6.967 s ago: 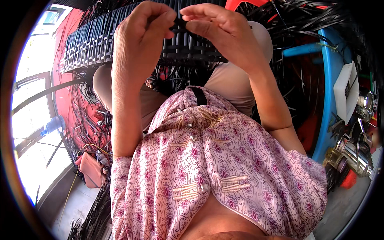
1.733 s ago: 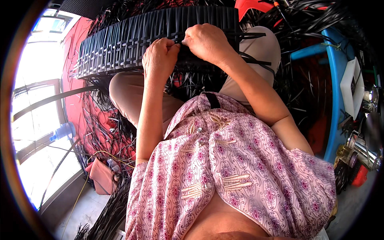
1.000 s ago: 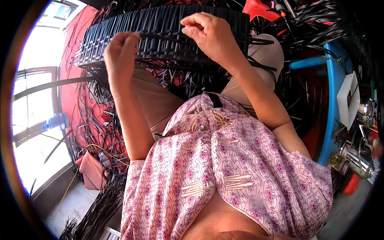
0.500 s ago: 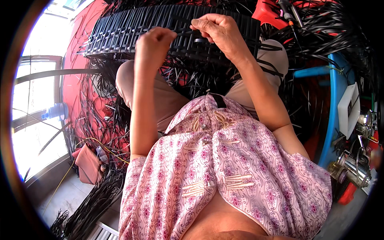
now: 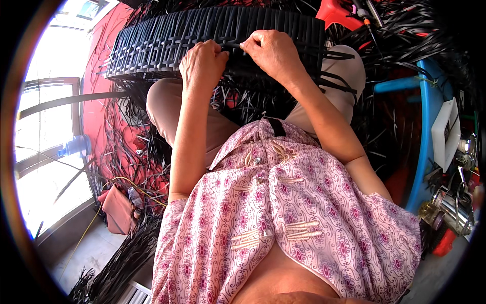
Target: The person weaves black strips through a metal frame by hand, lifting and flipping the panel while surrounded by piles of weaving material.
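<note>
A long panel woven from black plastic strips lies across my knees. Both hands are at its near side, about the middle. My left hand is closed, thumb and fingers pinching a dark strip against the weave. From the right, my right hand pinches the same strip, thumb toward the left hand. A short span of it shows between the two hands; the rest is hidden by fingers and black weave. Loose strip ends stick out at the panel's right end.
Loose black strips cover the red floor. To the right stand a blue stool or table, a white tray and a metal flask. A red stool with tools is behind. A pink bag lies at left.
Both hands have come down nearer the panel's near edge. The left hand moved slightly right, and its thumb now points toward the right hand. The view shifted a little.
</note>
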`<state>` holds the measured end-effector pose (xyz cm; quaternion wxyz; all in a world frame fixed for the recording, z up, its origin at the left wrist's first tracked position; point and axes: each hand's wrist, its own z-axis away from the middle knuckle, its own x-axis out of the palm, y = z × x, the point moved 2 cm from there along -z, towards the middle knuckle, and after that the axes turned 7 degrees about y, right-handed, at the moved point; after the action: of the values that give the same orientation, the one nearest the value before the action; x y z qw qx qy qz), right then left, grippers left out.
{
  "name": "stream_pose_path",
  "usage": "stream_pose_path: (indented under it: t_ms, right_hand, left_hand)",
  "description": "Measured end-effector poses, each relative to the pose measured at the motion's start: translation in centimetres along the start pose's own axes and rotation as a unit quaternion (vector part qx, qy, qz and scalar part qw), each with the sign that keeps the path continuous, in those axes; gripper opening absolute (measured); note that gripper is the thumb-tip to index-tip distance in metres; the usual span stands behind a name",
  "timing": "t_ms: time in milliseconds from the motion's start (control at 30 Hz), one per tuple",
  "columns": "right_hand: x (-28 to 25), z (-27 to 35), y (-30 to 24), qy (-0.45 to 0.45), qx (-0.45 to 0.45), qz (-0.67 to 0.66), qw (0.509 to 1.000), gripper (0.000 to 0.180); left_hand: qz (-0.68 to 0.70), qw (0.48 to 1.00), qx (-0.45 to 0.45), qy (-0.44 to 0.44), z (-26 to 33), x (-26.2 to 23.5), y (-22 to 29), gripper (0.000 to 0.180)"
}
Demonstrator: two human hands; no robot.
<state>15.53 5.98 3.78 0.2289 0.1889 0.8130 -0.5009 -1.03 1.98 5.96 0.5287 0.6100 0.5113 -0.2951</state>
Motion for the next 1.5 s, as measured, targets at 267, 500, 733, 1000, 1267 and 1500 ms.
stream_pose_path:
  t_ms: [267, 500, 733, 1000, 1267, 1500]
  right_hand:
    - [0.1, 0.2, -0.1, 0.019, -0.011, 0.026, 0.999, 0.028]
    - [0.1, 0.2, -0.1, 0.027, -0.024, 0.029, 0.999, 0.028]
    - [0.2, 0.0, -0.3, -0.020, 0.013, 0.046, 0.999, 0.020]
    - [1.1, -0.2, -0.3, -0.043, 0.012, 0.087, 0.995, 0.023]
    - [1.1, 0.2, -1.2, -0.022, -0.024, 0.133, 0.991, 0.018]
    - [1.7, 0.2, -1.3, -0.014, -0.055, 0.142, 0.988, 0.016]
  left_hand:
    - [0.016, 1.000, -0.015, 0.001, 0.2, -0.1, 0.4, 0.024]
    - [-0.009, 1.000, 0.004, -0.009, 0.0, -0.2, 0.7, 0.023]
    - [-0.016, 1.000, 0.017, 0.010, -0.1, 0.6, 0.2, 0.022]
    - [0.003, 1.000, -0.015, -0.012, -0.1, 0.9, -0.2, 0.025]
    - [0.049, 0.999, -0.017, -0.015, -0.2, 1.0, -1.2, 0.026]
    - [0.155, 0.981, -0.097, -0.064, -0.7, 0.9, -2.0, 0.027]
